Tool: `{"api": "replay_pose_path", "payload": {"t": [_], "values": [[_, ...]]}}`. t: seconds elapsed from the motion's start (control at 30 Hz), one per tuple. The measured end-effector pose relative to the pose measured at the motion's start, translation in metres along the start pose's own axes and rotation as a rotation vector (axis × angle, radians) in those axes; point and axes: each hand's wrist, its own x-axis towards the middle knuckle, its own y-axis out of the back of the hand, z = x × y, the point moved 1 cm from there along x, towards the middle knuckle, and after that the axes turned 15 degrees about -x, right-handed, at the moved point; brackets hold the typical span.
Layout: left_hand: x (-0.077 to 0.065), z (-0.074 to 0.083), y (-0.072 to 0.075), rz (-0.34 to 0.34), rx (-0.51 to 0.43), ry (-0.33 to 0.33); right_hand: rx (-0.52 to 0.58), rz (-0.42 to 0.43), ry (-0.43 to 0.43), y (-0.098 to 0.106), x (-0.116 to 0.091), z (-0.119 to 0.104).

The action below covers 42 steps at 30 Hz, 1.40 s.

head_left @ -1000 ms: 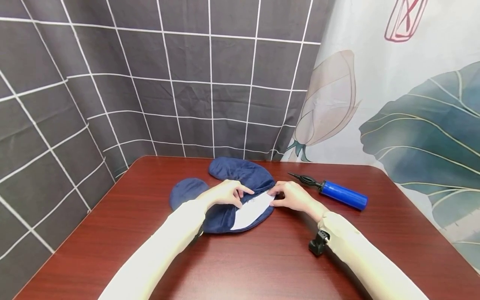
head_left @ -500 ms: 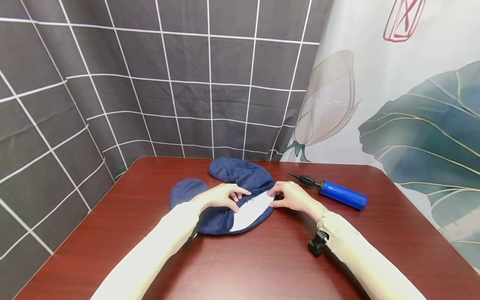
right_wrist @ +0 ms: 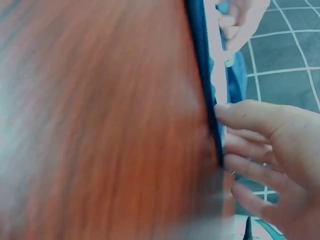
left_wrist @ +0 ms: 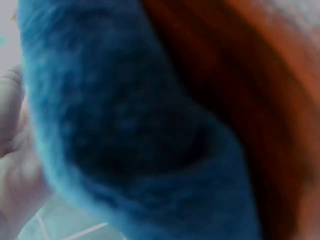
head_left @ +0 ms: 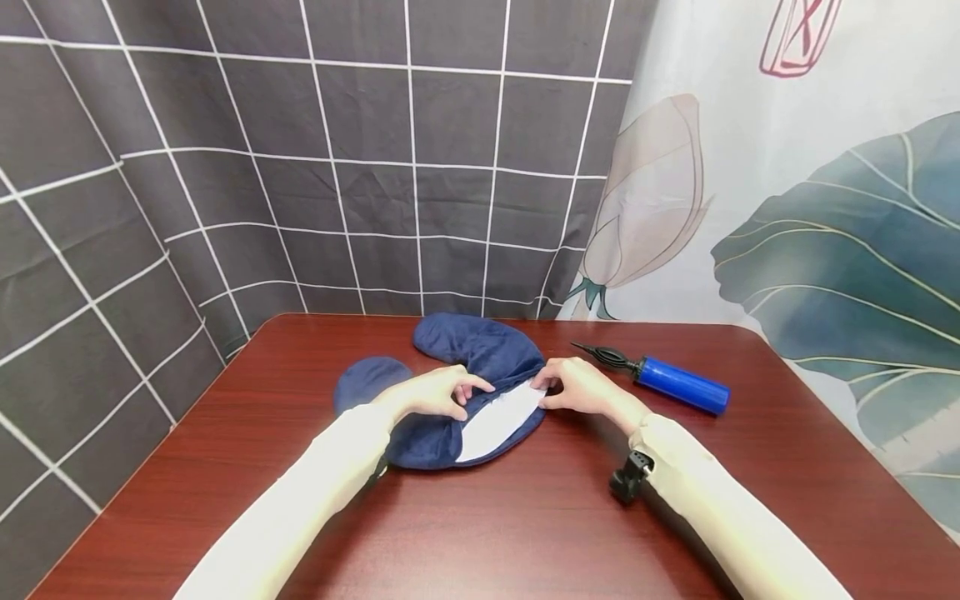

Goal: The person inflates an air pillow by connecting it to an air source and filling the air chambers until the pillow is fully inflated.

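A navy plush U-shaped neck pillow (head_left: pixel 487 346) lies on the table, its two lobes toward the far left. Along its near right side a zipped opening gapes, showing a white lining or insert (head_left: pixel 495 425). My left hand (head_left: pixel 427 392) is at the left part of this opening, fingers curled at the navy cloth and forefinger stretched out to the right. At the opening's right end, my right hand (head_left: pixel 588 387) pinches the edge between thumb and fingers. Zipper teeth show along the navy edge in the right wrist view. Blurred navy cloth hides most of the left wrist view.
A blue hand pump (head_left: pixel 682 385) with a black nozzle lies right of the pillow, beyond my right hand. The reddish-brown table (head_left: pixel 480 533) has its far edge against a grey grid-patterned curtain (head_left: pixel 360 200). A white curtain with plant prints hangs at the right.
My left hand has slid slightly left along the opening, leaving more of the white showing. My right hand keeps its place on the edge. The head view has shifted a little.
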Motion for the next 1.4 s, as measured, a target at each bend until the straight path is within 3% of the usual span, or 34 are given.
{"api": "replay_pose_path", "payload": {"t": [0.2, 0.5, 0.7, 0.83, 1.2, 1.4], "values": [[-0.002, -0.005, -0.003, 0.05, -0.036, -0.006, -0.039, -0.038, -0.009, 0.007, 0.004, -0.007], [0.0, -0.005, -0.003, 0.056, -0.052, 0.011, -0.018, 0.055, -0.004, 0.0, 0.016, -0.024], [0.0, -0.007, -0.003, 0.057, -0.078, 0.039, 0.058, 0.067, -0.012, -0.008, 0.024, -0.038], [-0.002, -0.005, -0.002, 0.059, -0.1, 0.051, 0.05, 0.07, -0.024, -0.013, 0.027, -0.044], [-0.001, -0.003, -0.003, 0.05, -0.115, 0.065, 0.11, 0.11, 0.022, -0.015, 0.025, -0.041], [-0.002, -0.003, -0.003, 0.048, -0.113, 0.069, 0.164, 0.086, 0.007, -0.014, 0.023, -0.035]]}}
